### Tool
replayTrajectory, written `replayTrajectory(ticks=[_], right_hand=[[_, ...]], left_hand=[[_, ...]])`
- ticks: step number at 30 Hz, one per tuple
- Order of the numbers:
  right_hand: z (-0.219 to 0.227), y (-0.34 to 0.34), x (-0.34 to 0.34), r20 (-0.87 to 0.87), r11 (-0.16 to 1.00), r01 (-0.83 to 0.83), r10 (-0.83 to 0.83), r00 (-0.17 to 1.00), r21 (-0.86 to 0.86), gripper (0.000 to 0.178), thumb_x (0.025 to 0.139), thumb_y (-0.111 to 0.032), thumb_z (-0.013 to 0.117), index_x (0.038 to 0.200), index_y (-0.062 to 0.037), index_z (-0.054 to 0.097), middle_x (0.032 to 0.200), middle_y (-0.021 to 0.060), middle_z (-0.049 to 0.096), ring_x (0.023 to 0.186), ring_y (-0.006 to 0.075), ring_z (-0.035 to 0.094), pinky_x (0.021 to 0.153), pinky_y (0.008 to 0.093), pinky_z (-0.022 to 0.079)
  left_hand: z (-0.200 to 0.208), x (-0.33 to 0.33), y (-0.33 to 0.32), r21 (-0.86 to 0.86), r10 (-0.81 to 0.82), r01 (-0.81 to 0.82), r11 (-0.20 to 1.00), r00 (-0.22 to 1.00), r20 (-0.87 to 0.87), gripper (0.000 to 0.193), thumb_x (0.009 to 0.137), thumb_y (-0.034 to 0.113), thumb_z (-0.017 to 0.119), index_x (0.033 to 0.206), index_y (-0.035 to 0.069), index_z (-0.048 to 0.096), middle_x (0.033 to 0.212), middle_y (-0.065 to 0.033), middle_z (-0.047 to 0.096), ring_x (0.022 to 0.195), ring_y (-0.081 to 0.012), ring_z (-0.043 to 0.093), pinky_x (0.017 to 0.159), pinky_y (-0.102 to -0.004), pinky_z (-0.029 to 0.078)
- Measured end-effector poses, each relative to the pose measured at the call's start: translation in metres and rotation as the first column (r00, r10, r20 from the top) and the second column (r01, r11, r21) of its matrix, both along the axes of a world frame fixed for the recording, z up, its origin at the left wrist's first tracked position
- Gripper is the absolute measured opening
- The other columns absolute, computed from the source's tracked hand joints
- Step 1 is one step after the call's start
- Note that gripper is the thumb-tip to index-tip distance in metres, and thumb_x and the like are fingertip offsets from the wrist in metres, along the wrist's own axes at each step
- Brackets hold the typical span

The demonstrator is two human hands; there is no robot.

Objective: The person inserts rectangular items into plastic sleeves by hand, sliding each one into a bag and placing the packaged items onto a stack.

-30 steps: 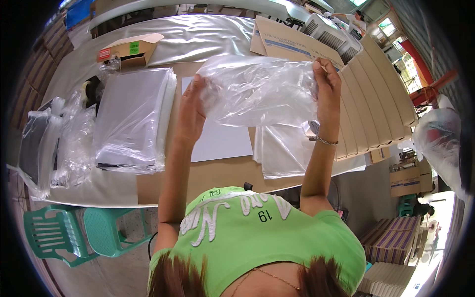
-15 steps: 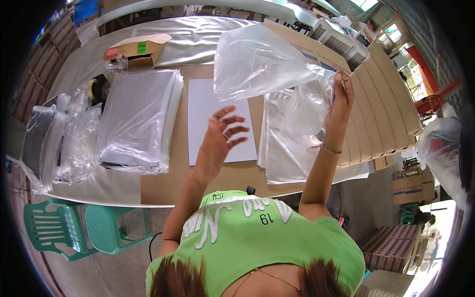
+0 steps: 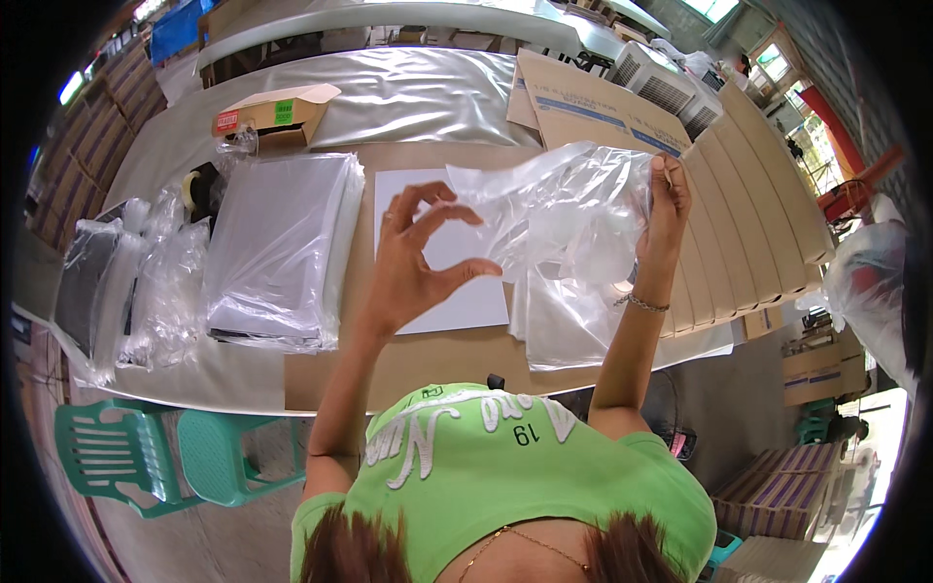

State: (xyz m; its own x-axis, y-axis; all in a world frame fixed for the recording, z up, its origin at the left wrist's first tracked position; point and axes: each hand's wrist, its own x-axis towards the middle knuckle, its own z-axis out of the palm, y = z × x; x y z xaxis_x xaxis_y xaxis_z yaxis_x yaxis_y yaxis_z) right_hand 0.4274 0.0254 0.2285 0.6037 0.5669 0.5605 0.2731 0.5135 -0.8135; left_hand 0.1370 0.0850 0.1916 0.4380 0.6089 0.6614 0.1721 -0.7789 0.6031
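Note:
A clear plastic bag (image 3: pixel 573 209) hangs from my right hand (image 3: pixel 667 199), whose fingers pinch its upper right corner. My left hand (image 3: pixel 416 257) is raised near the bag's left edge, thumb and fingers curved apart with nothing between them. Beneath that hand a white sheet (image 3: pixel 437 309) lies on brown cardboard (image 3: pixel 408 369). To its right rests a pile of clear plastic bags (image 3: pixel 573 335), partly hidden by the held bag. Left of the sheet sits a stack of plastic-wrapped flat sheets (image 3: pixel 277 243).
An open cardboard box (image 3: pixel 287 117) stands at the far left. Wrapped bundles (image 3: pixel 165 282) and a tape dispenser (image 3: pixel 199 189) line the left side. Flat cartons (image 3: pixel 748 223) stand in a row at the right. Green plastic chairs (image 3: pixel 117 457) are below the table's front edge.
The bag has swung down and to the right, its loose end now lower. My left hand has turned, its thumb and fingers spreading into a wide curve. The view has shifted slightly.

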Motion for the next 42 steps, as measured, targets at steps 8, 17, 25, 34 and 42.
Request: replayTrajectory(ticks=[8, 17, 25, 34, 42], right_hand=[[0.005, -0.002, -0.013, -0.087, 0.999, 0.008, -0.004, 0.996, 0.036, 0.013, 0.090, -0.020, 0.060, 0.093, -0.0074, 0.063, 0.067, -0.0103, 0.046, 0.059, -0.0008, 0.034, 0.053, 0.0137, 0.027], [-0.002, 0.011, -0.022, -0.194, 0.986, -0.113, 0.136, 0.972, 0.122, 0.015, 0.090, -0.019, 0.059, 0.096, -0.0056, 0.063, 0.090, -0.0032, 0.061, 0.077, 0.0029, 0.055, 0.067, 0.0185, 0.046], [0.000, 0.015, -0.027, -0.261, 0.973, -0.160, 0.200, 0.944, 0.166, 0.010, 0.089, -0.017, 0.061, 0.091, -0.0067, 0.063, 0.089, -0.0034, 0.059, 0.084, 0.0045, 0.049, 0.080, 0.0182, 0.038], [-0.022, 0.024, -0.014, 0.299, 0.958, 0.286, -0.279, 0.912, 0.024, 0.016, 0.088, -0.016, 0.061, 0.096, -0.0030, 0.057, 0.092, 0.0018, 0.056, 0.085, 0.0113, 0.049, 0.079, 0.0244, 0.041], [0.025, -0.014, -0.111, 0.710, 0.952, -0.036, 0.250, 0.659, -0.302, 0.046, 0.074, -0.016, 0.072, 0.115, -0.0092, 0.055, 0.110, 0.0048, 0.057, 0.111, 0.0182, 0.048, 0.096, 0.0358, 0.034]], left_hand=[[-0.018, 0.021, -0.032, -0.161, -0.122, 0.093, 0.983, 0.976, -0.178, 0.078, 0.053, 0.048, 0.082, 0.121, 0.019, 0.056, 0.100, -0.0065, 0.050, 0.091, -0.0225, 0.049, 0.085, -0.0375, 0.036], [-0.029, 0.059, -0.039, 0.015, 0.092, -0.091, 0.996, 0.995, -0.047, 0.084, 0.062, 0.025, 0.082, 0.135, 0.022, 0.040, 0.128, -0.0108, 0.034, 0.119, -0.0315, 0.034, 0.097, -0.0466, 0.030], [-0.023, 0.046, 0.015, 0.266, 0.402, -0.402, 0.876, 0.914, 0.055, 0.038, 0.071, 0.001, 0.067, 0.105, 0.017, 0.061, 0.117, -0.0062, 0.047, 0.113, -0.0238, 0.043, 0.096, -0.0428, 0.029], [0.015, 0.027, 0.022, -0.200, -0.071, 0.125, 0.972, 0.964, 0.256, 0.011, 0.087, 0.006, 0.058, 0.093, -0.002, 0.063, 0.089, -0.0075, 0.063, 0.082, -0.0147, 0.057, 0.074, -0.0253, 0.044], [0.028, 0.025, 0.009, -0.232, -0.168, 0.208, 0.950, 0.969, 0.182, 0.013, 0.085, 0.003, 0.060, 0.095, -0.003, 0.064, 0.077, -0.0088, 0.065, 0.069, -0.0124, 0.057, 0.067, -0.0262, 0.046]])
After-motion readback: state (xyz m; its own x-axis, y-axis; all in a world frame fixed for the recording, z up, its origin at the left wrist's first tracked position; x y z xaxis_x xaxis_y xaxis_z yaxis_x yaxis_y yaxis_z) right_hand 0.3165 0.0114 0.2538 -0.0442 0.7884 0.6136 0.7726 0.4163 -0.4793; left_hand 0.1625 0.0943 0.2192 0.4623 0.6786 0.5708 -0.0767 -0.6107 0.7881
